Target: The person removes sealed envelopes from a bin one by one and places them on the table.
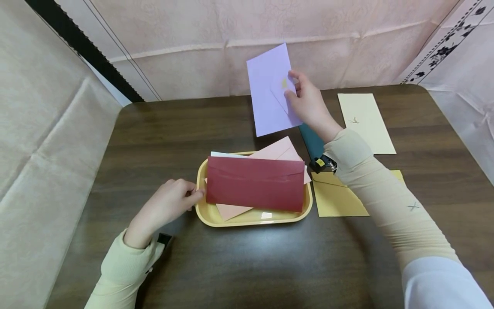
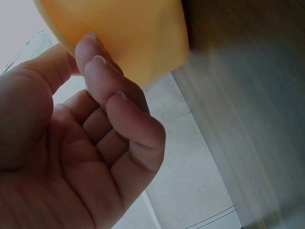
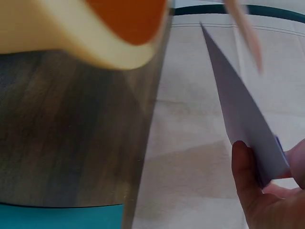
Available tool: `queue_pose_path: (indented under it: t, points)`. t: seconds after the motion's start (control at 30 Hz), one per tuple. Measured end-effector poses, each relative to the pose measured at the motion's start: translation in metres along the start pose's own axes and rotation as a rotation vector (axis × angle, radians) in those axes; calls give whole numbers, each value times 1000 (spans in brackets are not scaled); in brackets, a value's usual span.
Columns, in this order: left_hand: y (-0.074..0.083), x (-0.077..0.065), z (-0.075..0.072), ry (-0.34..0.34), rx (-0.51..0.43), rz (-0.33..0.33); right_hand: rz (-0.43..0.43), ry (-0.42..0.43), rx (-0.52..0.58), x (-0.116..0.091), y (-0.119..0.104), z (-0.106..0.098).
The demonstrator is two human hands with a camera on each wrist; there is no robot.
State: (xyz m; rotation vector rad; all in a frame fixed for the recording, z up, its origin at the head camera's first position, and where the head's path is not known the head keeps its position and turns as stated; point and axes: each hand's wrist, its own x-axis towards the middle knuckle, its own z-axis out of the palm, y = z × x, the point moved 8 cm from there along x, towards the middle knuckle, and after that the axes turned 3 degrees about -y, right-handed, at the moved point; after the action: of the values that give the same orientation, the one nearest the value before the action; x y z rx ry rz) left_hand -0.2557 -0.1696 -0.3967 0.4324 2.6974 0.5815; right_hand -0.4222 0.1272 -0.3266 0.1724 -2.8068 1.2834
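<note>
My right hand (image 1: 310, 105) holds a lavender envelope (image 1: 267, 96) by its right edge, raised above the far side of the table. A small yellow mark shows on its flap, by the thumb. In the right wrist view this envelope (image 3: 245, 114) appears nearly edge-on between thumb and fingers. My left hand (image 1: 167, 204) pinches the left rim of a yellow plastic tray (image 1: 209, 215), its fingertips against the outer wall (image 2: 147, 43) in the left wrist view. Across the tray lies a dark red envelope (image 1: 254, 182), over a pink envelope (image 1: 283, 148) and other pale ones, partly hidden.
Right of the tray a gold envelope (image 1: 335, 201) lies partly under my right forearm. Behind it is a teal envelope (image 1: 311, 139), mostly covered by the hand and sleeve. A cream envelope (image 1: 366, 124) lies at the back right of the dark wooden table (image 1: 239, 266).
</note>
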Motion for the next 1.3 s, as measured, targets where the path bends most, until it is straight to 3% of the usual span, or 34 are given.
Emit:
queue_pose_path:
  t: [0.27,0.63,1.0,1.3]
  points:
    - [-1,-1,-1,10,3,4,10,-157,-80,4,12,25]
    - [-1,-1,0,3,-8,-8,23,-315,-109,5,26,49]
    - [-2,0,1,-9,-11,-24,-20,-358,-238,1,35,67]
    - [-3,-1,1,-10,-13,-18,23,-503,-246,-7,44,82]
